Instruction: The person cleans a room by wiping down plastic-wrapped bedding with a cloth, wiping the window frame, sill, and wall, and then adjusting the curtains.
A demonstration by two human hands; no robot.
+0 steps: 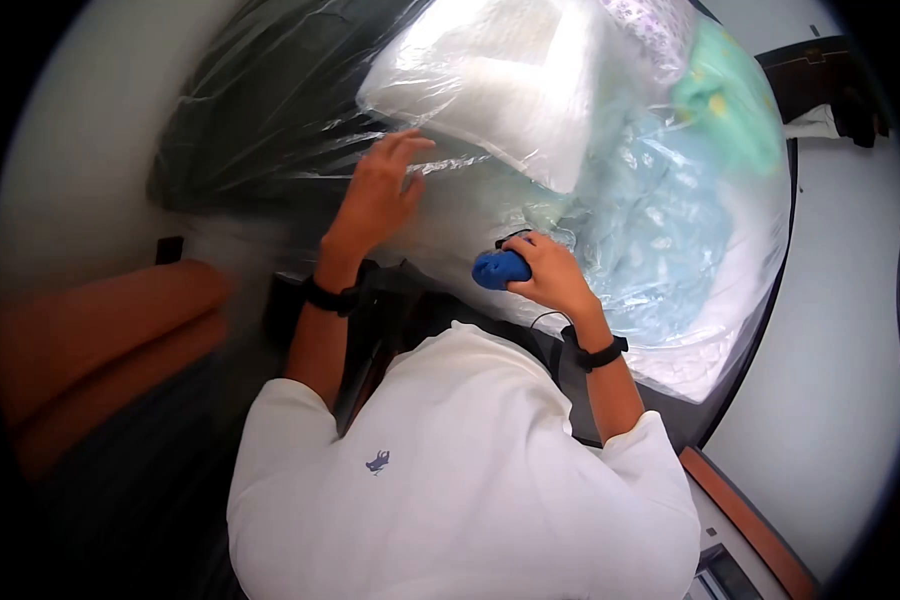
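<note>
My right hand [550, 271] is closed around a small blue rounded object [500, 269] with a dark part at its top; its exact kind I cannot make out. It is held over the near edge of a bed covered in clear plastic sheeting [450, 205]. To the left, my left hand [378, 190] reaches over the sheeting with its fingers apart and nothing in them. Whether it touches the plastic I cannot tell. Under the film, a white pillow [500, 85] lies beyond both hands, and light blue bedding [660, 230] spreads to the right of my right hand.
Green bedding [725, 95] and a purple-patterned cloth [655, 30] lie at the far right of the bed. A brown wooden piece [105, 350] stands at the left. Near the bottom right is a wood-edged cabinet [745, 520]. A dark item [825, 75] sits beyond the bed.
</note>
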